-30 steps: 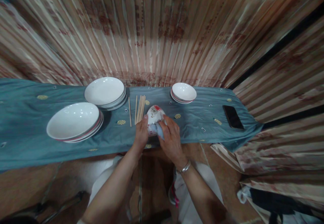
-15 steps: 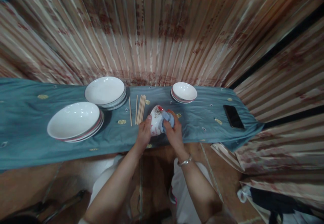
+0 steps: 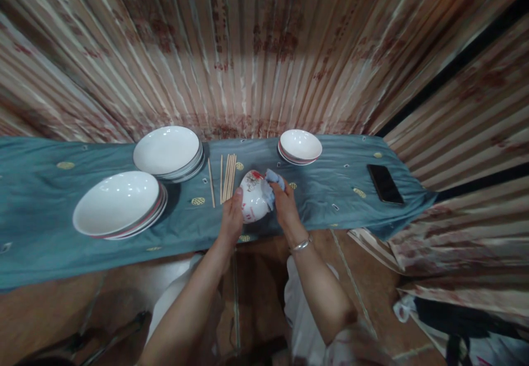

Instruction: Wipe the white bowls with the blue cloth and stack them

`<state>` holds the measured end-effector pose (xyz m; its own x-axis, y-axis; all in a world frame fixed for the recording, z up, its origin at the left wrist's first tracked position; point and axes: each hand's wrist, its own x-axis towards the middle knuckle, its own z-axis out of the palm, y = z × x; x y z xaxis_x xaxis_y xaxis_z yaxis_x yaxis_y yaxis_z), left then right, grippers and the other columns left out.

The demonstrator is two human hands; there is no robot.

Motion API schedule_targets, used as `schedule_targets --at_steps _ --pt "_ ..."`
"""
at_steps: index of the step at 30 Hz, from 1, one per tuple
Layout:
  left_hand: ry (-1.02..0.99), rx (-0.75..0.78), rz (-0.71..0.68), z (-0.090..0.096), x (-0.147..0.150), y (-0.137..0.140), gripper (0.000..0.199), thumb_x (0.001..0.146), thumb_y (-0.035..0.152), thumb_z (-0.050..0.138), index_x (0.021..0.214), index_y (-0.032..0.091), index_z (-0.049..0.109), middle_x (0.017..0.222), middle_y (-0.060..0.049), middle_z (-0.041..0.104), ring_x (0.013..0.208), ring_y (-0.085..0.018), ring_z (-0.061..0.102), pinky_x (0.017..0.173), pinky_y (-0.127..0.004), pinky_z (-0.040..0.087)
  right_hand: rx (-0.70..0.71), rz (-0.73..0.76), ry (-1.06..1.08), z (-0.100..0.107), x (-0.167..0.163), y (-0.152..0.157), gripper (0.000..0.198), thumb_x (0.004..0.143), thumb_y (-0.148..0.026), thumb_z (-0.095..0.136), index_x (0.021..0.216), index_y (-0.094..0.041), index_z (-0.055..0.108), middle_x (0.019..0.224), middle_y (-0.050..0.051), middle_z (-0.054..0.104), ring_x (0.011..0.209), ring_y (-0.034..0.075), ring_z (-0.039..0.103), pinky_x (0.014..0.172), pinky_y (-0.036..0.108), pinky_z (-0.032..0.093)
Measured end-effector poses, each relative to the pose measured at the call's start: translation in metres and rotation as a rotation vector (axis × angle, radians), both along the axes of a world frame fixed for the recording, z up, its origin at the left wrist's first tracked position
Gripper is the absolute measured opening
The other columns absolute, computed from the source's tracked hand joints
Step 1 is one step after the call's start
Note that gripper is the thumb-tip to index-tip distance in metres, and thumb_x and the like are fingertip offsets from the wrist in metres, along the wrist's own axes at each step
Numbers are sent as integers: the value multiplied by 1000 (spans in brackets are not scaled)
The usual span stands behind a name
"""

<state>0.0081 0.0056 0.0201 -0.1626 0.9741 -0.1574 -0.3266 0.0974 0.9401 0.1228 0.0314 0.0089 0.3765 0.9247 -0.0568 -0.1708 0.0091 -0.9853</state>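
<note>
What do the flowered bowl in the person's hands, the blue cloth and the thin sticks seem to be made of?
Flowered bowl: probably glazed ceramic; its white, printed surface looks smooth and glossy.
Blue cloth: soft, apparently matte fabric, since it bunches into folds; I can't tell the fibre.
Thin sticks: likely wood or bamboo, perhaps unvarnished, judging by their pale tan colour.

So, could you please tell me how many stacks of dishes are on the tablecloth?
3: large bowls at the near left, shallow dishes behind them to the right, and small bowls beyond the right hand. The held floral bowl is separate; no other stack shows.
</note>
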Motion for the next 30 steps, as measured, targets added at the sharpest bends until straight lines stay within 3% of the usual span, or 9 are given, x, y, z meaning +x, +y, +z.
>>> schedule_targets --at_steps 6,13,19,23,30 --pt "19 14 -37 1 -1 1 56 68 71 66 71 15 68 59 -6 67 66 -22 67 55 -28 50 -42 43 171 -18 10 16 24 76 -33 56 90 -20 70 78 0 74 74 16 68 72 27 54" --pt "-96 -66 55 1 -2 4 54 71 64 69 83 11 72 74 -10 74 84 -27 72 71 -31 55 -64 -6 273 -39 6 18 19 75 -29 57 85 -18 68 75 0 73 71 14 64 72 27 53" --pt "-183 -208 218 2 -3 12 36 89 43 59 95 9 72 84 -10 77 84 -21 74 86 -33 55 -14 -60 114 -52 0 8 25 81 -32 54 93 -16 69 71 -3 66 69 12 57 70 24 48" --pt "-268 -192 214 4 -4 15 35 94 39 52 99 11 72 94 -10 78 89 -21 74 92 -35 55 55 -45 -33 -57 2 -1 27 83 -35 52 95 -17 68 75 -1 65 78 15 58 78 27 48" --pt "-287 -214 223 0 -6 18 36 97 38 49 108 11 70 95 -9 78 93 -21 73 95 -36 54 145 -3 -241 -58 0 -20 33 85 -30 48 111 -18 65 104 6 71 100 20 62 95 33 48"
